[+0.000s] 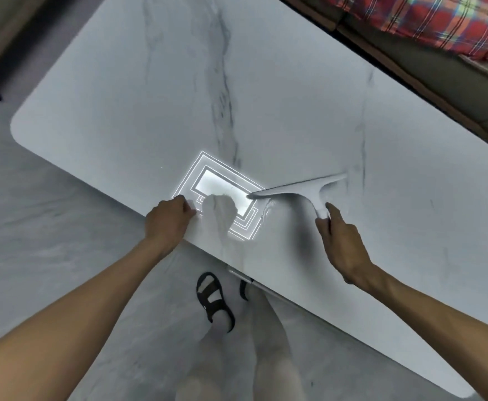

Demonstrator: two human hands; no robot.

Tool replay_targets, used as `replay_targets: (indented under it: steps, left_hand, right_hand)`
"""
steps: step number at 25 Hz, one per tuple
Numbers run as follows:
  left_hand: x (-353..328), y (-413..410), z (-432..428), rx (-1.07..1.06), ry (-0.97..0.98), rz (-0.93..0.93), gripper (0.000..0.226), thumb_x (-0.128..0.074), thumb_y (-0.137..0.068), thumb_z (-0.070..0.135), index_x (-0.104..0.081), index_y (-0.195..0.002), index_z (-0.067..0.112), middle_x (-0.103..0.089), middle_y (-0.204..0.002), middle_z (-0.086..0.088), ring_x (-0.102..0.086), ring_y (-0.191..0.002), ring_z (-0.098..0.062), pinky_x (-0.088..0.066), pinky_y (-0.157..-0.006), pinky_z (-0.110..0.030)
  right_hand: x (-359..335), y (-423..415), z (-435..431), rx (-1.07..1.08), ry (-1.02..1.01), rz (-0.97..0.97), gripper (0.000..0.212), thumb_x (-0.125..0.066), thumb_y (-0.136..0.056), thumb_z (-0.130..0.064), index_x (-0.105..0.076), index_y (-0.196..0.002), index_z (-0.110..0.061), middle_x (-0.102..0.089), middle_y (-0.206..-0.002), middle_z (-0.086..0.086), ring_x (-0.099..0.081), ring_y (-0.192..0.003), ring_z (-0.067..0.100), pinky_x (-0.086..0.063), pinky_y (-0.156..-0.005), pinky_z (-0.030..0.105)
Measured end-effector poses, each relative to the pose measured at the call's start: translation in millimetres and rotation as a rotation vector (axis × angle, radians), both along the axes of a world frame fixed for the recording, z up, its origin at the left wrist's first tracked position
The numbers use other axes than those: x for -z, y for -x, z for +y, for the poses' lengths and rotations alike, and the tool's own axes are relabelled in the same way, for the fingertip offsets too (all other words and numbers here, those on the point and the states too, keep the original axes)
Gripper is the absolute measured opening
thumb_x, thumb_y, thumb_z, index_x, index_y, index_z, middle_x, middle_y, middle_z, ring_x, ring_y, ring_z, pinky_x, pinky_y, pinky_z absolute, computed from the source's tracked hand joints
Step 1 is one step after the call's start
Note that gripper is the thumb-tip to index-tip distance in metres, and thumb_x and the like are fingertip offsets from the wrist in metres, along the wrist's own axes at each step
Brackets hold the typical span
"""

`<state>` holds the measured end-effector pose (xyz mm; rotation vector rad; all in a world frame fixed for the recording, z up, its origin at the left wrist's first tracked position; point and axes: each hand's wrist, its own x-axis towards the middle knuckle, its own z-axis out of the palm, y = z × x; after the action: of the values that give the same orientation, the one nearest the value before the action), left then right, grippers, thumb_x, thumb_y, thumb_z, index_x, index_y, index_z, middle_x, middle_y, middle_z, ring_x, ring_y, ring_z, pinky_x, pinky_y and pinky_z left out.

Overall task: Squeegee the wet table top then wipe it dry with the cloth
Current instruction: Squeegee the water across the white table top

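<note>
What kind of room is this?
Probably a room at home, maybe a living or dining room: a marble-look table, a plaid cushion beyond it, and a grey marbled floor.

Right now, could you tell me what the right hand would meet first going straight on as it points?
Nothing, it seems: the right hand grips a white T-shaped squeegee, and ahead lies only bare grey-veined white table top to the frame's edge.

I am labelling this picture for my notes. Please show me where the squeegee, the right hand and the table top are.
squeegee (309, 191), head view, where the blade meets the handle.
right hand (341, 244), head view, back of the hand.
table top (150, 96), head view, bare marbled surface.
</note>
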<state>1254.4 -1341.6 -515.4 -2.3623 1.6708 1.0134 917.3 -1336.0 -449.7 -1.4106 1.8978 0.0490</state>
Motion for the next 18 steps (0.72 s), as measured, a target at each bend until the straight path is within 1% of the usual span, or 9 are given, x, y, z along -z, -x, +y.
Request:
replay_targets:
  steps: [2,4,6,8,9,11,13,16,18]
  left_hand:
    - [-1,-18,8,-0.175,0.025,-0.004,0.039,-0.039,-0.098,0.036,-0.056,-0.074,0.010,-0.064,-0.075,-0.007,-0.060,-0.074,-0.030,-0.038,-0.061,-0.032]
    - [1,-39,15,-0.329,0.043,-0.037,0.047,-0.032,-0.100,0.032,-0.061,-0.075,0.005,-0.065,-0.078,-0.011,-0.059,-0.075,-0.029,-0.038,-0.063,-0.031]
    - [6,-61,20,-0.410,0.078,-0.043,0.043,-0.032,-0.100,0.026,-0.064,-0.083,0.002,-0.067,-0.089,-0.014,-0.058,-0.078,-0.027,-0.040,-0.067,-0.030]
    - [12,-80,25,-0.461,0.127,-0.043,0.030,-0.036,-0.098,0.017,-0.063,-0.102,0.005,-0.067,-0.106,-0.014,-0.060,-0.091,-0.029,-0.043,-0.075,-0.031]
    - [14,-87,26,-0.481,0.145,-0.045,0.028,-0.039,-0.095,0.013,-0.059,-0.114,0.007,-0.064,-0.116,-0.013,-0.059,-0.102,-0.030,-0.043,-0.082,-0.032]
    - [18,-94,28,-0.503,0.140,-0.042,0.042,-0.044,-0.090,0.008,-0.049,-0.131,0.011,-0.058,-0.130,-0.013,-0.054,-0.117,-0.033,-0.043,-0.093,-0.034]
    - [21,-91,26,-0.494,0.092,-0.018,0.050,-0.048,-0.089,0.010,-0.041,-0.138,0.013,-0.056,-0.133,-0.014,-0.053,-0.120,-0.034,-0.042,-0.093,-0.033]
    - [21,-67,22,-0.451,0.011,0.063,0.058,-0.046,-0.088,0.010,-0.033,-0.144,0.016,-0.053,-0.136,-0.014,-0.054,-0.119,-0.035,-0.044,-0.093,-0.036]
    - [21,-37,21,-0.366,-0.009,0.105,0.058,-0.046,-0.088,0.008,-0.032,-0.144,0.014,-0.047,-0.142,-0.011,-0.051,-0.123,-0.032,-0.042,-0.093,-0.033]
  right_hand:
    - [6,-26,-6,-0.343,0.048,0.005,0.039,-0.029,-0.100,-0.045,-0.038,-0.131,-0.023,-0.062,-0.075,0.002,-0.059,-0.069,0.030,-0.044,-0.061,0.036]
    - [21,-71,-17,-0.668,0.077,-0.038,0.041,-0.026,-0.099,-0.049,-0.039,-0.133,-0.028,-0.067,-0.087,0.000,-0.063,-0.080,0.031,-0.042,-0.065,0.034]
    - [43,-129,-33,-0.895,0.060,-0.072,0.042,-0.028,-0.101,-0.046,-0.035,-0.141,-0.037,-0.067,-0.105,-0.004,-0.064,-0.094,0.026,-0.041,-0.071,0.031]
    - [63,-187,-48,-1.013,0.044,-0.082,0.044,-0.028,-0.103,-0.044,-0.031,-0.146,-0.041,-0.064,-0.113,-0.004,-0.061,-0.103,0.024,-0.041,-0.075,0.031]
    - [72,-211,-55,-1.046,0.048,-0.084,0.044,-0.027,-0.103,-0.044,-0.029,-0.147,-0.041,-0.064,-0.115,-0.003,-0.060,-0.106,0.024,-0.042,-0.077,0.033]
    - [83,-244,-66,-1.060,0.061,-0.088,0.045,-0.026,-0.103,-0.044,-0.028,-0.148,-0.041,-0.063,-0.119,-0.001,-0.058,-0.110,0.026,-0.040,-0.078,0.033]
    - [88,-245,-74,-1.020,0.076,-0.080,0.045,-0.026,-0.103,-0.045,-0.029,-0.148,-0.042,-0.063,-0.123,0.001,-0.058,-0.112,0.028,-0.037,-0.078,0.033]
    - [87,-192,-74,-0.918,0.115,-0.017,0.045,-0.025,-0.101,-0.047,-0.033,-0.145,-0.044,-0.065,-0.123,0.005,-0.060,-0.109,0.034,-0.044,-0.084,0.038]
    - [81,-128,-70,-0.790,0.112,0.022,0.043,-0.025,-0.100,-0.046,-0.037,-0.141,-0.046,-0.069,-0.116,0.004,-0.062,-0.101,0.034,-0.046,-0.082,0.038]
